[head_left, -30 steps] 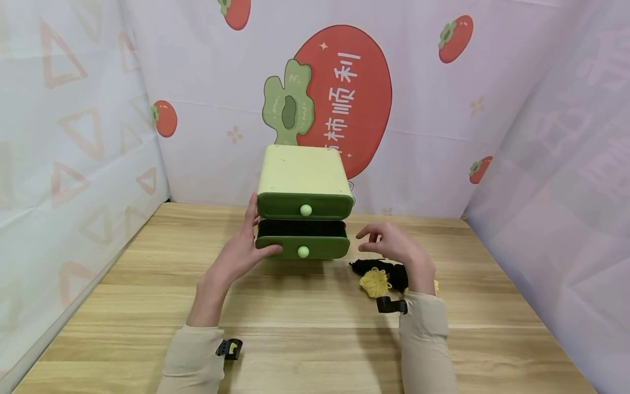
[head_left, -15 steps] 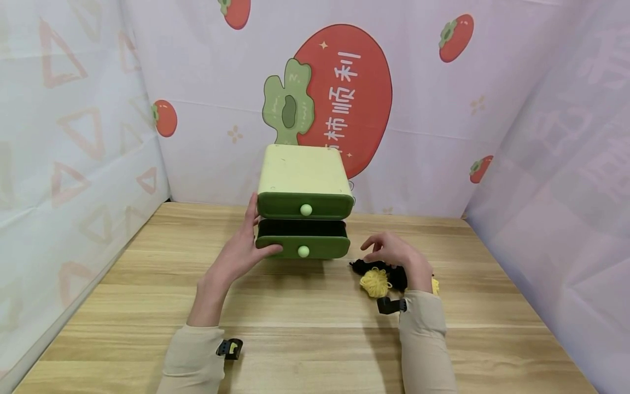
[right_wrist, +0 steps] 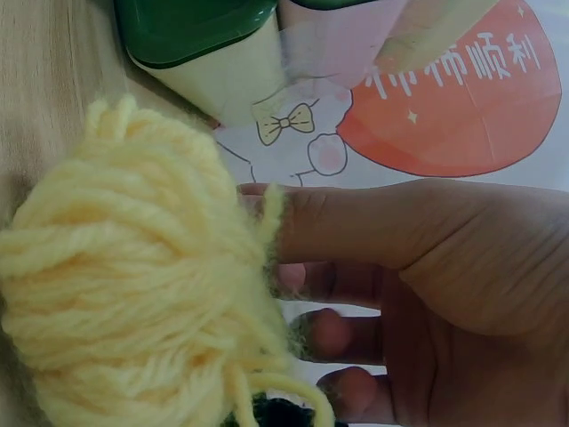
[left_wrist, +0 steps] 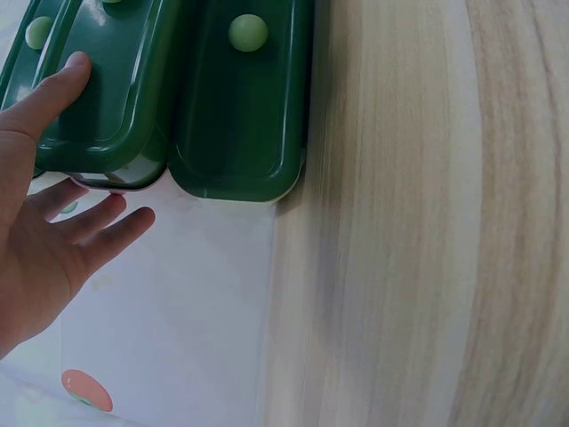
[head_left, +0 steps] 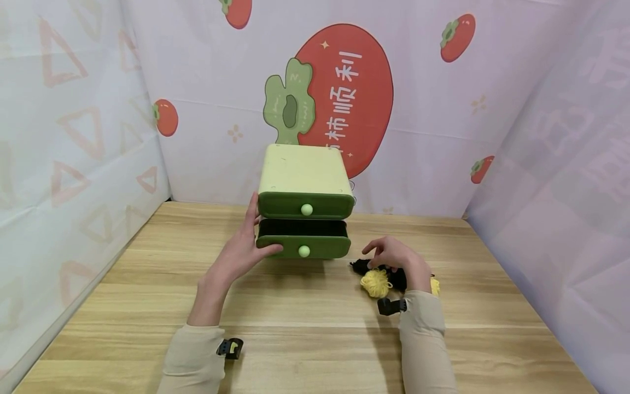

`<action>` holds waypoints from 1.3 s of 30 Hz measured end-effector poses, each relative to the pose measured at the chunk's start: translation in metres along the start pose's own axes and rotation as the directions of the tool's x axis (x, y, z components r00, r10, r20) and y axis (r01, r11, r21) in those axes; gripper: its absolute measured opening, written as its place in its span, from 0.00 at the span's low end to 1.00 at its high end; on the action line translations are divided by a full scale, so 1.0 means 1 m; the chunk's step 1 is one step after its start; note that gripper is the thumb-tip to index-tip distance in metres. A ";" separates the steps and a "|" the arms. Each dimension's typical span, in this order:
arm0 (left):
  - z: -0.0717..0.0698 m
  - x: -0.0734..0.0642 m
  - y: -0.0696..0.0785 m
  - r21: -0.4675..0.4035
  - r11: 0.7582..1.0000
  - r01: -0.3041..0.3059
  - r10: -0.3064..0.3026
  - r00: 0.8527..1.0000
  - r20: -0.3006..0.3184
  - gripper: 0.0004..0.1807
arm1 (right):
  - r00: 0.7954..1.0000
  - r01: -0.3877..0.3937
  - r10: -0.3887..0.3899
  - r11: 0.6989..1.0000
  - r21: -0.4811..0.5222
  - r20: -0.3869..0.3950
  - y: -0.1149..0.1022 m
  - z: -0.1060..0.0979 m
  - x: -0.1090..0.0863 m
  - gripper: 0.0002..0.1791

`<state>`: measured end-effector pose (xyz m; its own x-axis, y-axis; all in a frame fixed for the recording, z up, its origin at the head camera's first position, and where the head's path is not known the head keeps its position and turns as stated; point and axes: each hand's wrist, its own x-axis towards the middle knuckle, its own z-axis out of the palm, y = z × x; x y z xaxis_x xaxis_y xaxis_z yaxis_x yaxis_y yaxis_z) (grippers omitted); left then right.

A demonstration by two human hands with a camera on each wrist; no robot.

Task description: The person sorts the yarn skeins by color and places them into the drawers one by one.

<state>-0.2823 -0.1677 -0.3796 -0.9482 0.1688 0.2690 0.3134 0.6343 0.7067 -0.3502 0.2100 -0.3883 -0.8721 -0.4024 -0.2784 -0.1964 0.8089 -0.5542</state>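
A small chest of drawers (head_left: 305, 169) with a cream top and green fronts stands at the back of the table. One green drawer (head_left: 275, 241), below the top one, is pulled out. My left hand (head_left: 238, 254) rests its thumb on that drawer's front, its straight fingers along the chest's left side. To the right, my right hand (head_left: 396, 254) hangs over black yarn (head_left: 361, 266) and a yellow yarn ball (head_left: 376, 283), fingers loosely bent. In the right wrist view the thumb lies beside the yellow ball (right_wrist: 133, 285); dark yarn shows near the fingertips, and contact is unclear.
More yellow yarn (head_left: 435, 286) shows partly behind the right wrist. The left wrist view shows another green drawer front (left_wrist: 240, 107) beneath the pulled-out one. Printed cloth walls (head_left: 211, 158) enclose the wooden table (head_left: 295, 350) behind and at both sides.
My right hand has moved down from above the yarn to the black and yellow yarn, its fingers bending more. The left hand and the pulled-out drawer have stayed in place.
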 end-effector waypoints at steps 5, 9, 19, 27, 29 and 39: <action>0.000 0.000 0.000 -0.005 1.000 0.000 0.000 1.000 0.000 0.71 | 1.000 -0.008 0.007 1.000 0.025 0.013 0.005 0.000 -0.001 0.24; 0.000 0.000 0.000 -0.002 1.000 -0.001 0.001 1.000 0.000 0.71 | 1.000 -0.009 0.008 0.998 0.065 0.013 0.010 0.000 -0.002 0.25; 0.000 0.000 -0.001 0.003 1.000 0.001 -0.001 1.000 -0.001 0.71 | 0.998 0.002 -0.009 0.993 0.118 0.054 0.017 0.000 -0.005 0.30; 0.000 0.001 -0.001 0.002 1.000 0.001 -0.001 1.000 0.001 0.71 | 0.999 -0.021 0.019 0.996 0.090 0.029 0.020 0.002 -0.002 0.25; 0.000 0.001 -0.001 0.001 1.000 0.002 -0.002 1.000 0.002 0.71 | 1.000 -0.008 0.007 0.997 0.077 0.015 0.020 0.002 -0.001 0.24; 0.000 0.001 -0.001 -0.003 1.000 0.012 -0.012 1.000 0.001 0.71 | 0.997 0.024 -0.021 0.999 0.045 -0.081 0.021 -0.001 0.000 0.23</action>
<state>-0.2834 -0.1681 -0.3803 -0.9520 0.1620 0.2596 0.3020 0.6341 0.7119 -0.3543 0.2272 -0.3989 -0.9013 -0.3830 -0.2026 -0.1972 0.7790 -0.5952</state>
